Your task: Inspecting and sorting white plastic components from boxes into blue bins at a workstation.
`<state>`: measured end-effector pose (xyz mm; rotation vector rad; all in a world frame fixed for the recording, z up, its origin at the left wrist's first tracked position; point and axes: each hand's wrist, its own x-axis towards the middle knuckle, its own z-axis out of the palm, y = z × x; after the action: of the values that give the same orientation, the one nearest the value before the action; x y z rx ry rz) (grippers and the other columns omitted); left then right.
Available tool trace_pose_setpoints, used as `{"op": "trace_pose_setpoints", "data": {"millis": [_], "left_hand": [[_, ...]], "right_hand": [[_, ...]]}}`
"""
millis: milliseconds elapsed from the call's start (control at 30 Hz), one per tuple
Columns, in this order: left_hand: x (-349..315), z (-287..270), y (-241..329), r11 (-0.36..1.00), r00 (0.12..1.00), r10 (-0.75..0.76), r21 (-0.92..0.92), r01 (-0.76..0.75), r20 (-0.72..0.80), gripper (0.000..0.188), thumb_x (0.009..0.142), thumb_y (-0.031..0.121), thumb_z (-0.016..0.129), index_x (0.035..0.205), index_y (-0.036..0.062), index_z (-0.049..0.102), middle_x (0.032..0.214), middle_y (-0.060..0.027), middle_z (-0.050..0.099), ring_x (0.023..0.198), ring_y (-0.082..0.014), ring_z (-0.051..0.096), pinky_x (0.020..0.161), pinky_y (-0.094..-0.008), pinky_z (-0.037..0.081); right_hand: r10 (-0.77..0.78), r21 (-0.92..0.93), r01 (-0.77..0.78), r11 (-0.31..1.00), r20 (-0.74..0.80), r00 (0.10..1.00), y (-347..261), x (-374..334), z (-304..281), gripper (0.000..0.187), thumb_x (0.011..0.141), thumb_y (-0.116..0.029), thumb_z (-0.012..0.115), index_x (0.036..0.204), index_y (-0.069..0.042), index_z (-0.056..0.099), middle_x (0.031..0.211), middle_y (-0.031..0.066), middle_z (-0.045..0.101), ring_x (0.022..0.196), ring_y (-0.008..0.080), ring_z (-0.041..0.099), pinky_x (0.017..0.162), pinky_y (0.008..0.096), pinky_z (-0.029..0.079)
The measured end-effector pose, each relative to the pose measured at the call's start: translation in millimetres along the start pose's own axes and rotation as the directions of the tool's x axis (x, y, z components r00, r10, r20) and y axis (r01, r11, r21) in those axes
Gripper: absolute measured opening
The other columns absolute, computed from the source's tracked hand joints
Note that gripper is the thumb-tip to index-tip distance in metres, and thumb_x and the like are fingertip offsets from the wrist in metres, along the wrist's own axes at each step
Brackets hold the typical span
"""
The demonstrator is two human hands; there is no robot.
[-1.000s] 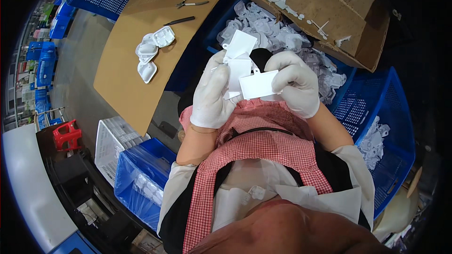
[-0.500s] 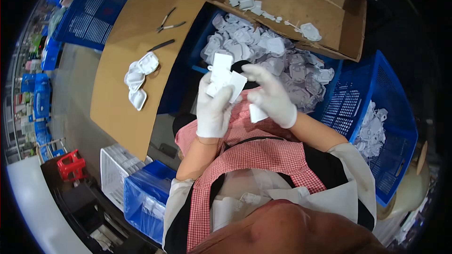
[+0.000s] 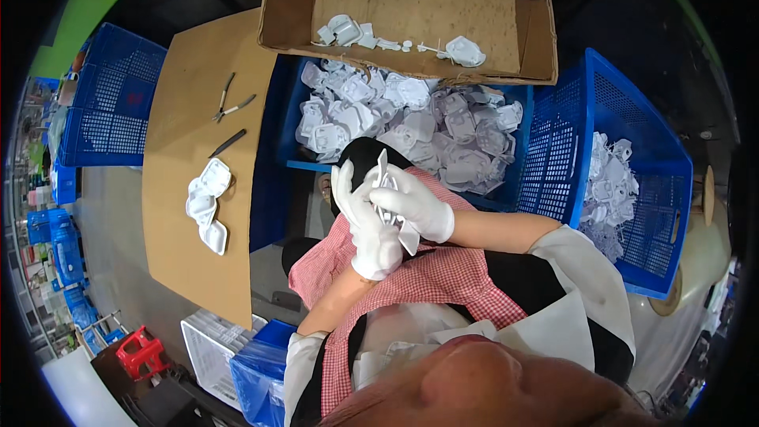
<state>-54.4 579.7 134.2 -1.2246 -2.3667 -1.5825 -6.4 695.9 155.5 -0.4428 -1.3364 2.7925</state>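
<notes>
Both of my hands wear white gloves and are together over my lap, in front of the red checked apron (image 3: 455, 281). Between them is a small bunch of white moulded plastic parts (image 3: 409, 238), turned edge-on. My left hand (image 3: 370, 229) cups the parts from the left, with its fingers pointing up. My right hand (image 3: 419, 202) closes on them from the right, thumb across the front. The gloves hide most of the parts. Beyond the hands, a blue crate (image 3: 296, 164) is heaped with similar white pieces (image 3: 411, 126).
A cardboard sheet (image 3: 186, 269) on the left carries nippers (image 3: 229, 107), a dark-bladed knife (image 3: 229, 143) and several white parts (image 3: 202, 204). An open cardboard box (image 3: 411, 8) overhangs the far crate. Another blue crate (image 3: 652, 225) at right holds white scraps (image 3: 609, 182). A red stool (image 3: 142, 353) stands lower left.
My hands have come together; the right one, apart before with its own white piece, now meets the left. The parts have turned edge-on. The whole view has swung round.
</notes>
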Motion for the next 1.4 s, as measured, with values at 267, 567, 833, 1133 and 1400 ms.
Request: {"op": "trace_pose_setpoints", "data": {"millis": [267, 567, 833, 1133, 1400], "left_hand": [[0, 5, -11, 0.95, 0.981, -0.123, -0.268, 0.16, 0.149, 0.078, 0.096, 0.06, 0.029, 0.141, -0.004, 0.033, 0.144, -0.024, 0.035, 0.135, -0.0387, 0.034, 0.114, -0.0458, 0.024], [-17, -17, -21, 0.78, 0.806, -0.376, -0.313, 0.541, 0.456, 0.029, 0.097, 0.017, 0.051, 0.117, -0.0023, 0.058, 0.114, -0.0129, 0.06, 0.11, -0.023, 0.056, 0.097, -0.0325, 0.042], [28, -98, 26, 0.674, 0.937, -0.153, -0.66, 0.332, 0.315, 0.044, 0.097, 0.036, 0.049, 0.111, -0.0035, 0.062, 0.116, -0.0137, 0.061, 0.113, -0.0228, 0.056, 0.102, -0.0348, 0.039], [102, -134, 129, -0.009, 0.575, 0.815, -0.99, 0.141, 0.075, 0.058, 0.09, 0.053, 0.052, 0.111, -0.0004, 0.06, 0.113, -0.0221, 0.057, 0.109, -0.0363, 0.054, 0.095, -0.0465, 0.045], [75, -171, 134, 0.12, 0.262, 0.952, -0.98, 0.158, 0.158, 0.044, 0.089, 0.039, 0.058, 0.109, -0.0003, 0.058, 0.109, -0.0197, 0.055, 0.101, -0.0356, 0.055, 0.092, -0.0487, 0.046]], "right_hand": [[0.171, 0.395, -0.182, 0.901, 0.062, 0.983, 3, 2, -9, 0.021, 0.097, -0.027, 0.055, 0.102, -0.007, 0.059, 0.095, 0.001, 0.064, 0.083, 0.0106, 0.063, 0.074, 0.0269, 0.051], [-0.084, 0.277, 0.202, 0.939, -0.384, 0.919, -75, -15, -99, 0.027, 0.097, -0.04, 0.055, 0.089, -0.015, 0.057, 0.071, -0.0002, 0.057, 0.058, 0.0111, 0.057, 0.047, 0.0272, 0.046], [-0.595, -0.474, 0.449, 0.757, -0.785, 0.173, -185, -152, -254, 0.03, 0.097, -0.039, 0.057, 0.089, -0.009, 0.057, 0.078, 0.0028, 0.06, 0.068, 0.0157, 0.063, 0.058, 0.0286, 0.051], [-0.521, -0.548, 0.38, 0.745, -0.834, -0.183, -165, -262, -306, 0.051, 0.093, -0.053, 0.056, 0.104, -0.004, 0.062, 0.091, 0.0064, 0.066, 0.071, 0.0213, 0.065, 0.06, 0.0342, 0.052], [-0.69, -0.758, -0.15, 0.635, -0.469, -0.552, -158, -295, -307, 0.038, 0.092, -0.037, 0.062, 0.1, 0.0, 0.064, 0.086, 0.011, 0.07, 0.073, 0.0221, 0.068, 0.066, 0.0327, 0.056]]}}
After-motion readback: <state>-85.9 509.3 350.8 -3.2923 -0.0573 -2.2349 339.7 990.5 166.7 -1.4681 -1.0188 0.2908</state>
